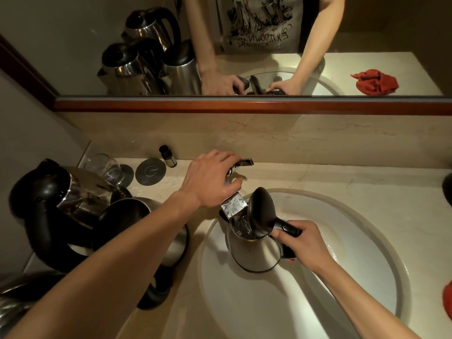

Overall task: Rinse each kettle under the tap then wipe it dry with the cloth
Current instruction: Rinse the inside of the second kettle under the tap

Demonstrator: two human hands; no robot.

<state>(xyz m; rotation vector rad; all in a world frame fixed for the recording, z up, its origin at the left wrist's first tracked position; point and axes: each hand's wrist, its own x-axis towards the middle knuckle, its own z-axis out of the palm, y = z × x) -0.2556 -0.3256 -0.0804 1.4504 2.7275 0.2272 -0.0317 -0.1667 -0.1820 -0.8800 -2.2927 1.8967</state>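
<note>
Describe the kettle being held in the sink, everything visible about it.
The kettle has a shiny steel body, black hinged lid standing open, and black handle. It is upright over the sink, under the tap, with water inside. The right hand grips its handle; the left hand holds the tap, not the kettle.

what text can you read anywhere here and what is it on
"EXITDOWN", mirror-reversed: on the shirt seen in the mirror; I read it with some doubt.
Smaller line beneath it: too blurred to read.
Power symbol, no words: on the round disc by the glass.
Small bottle label: too small to read.
</note>
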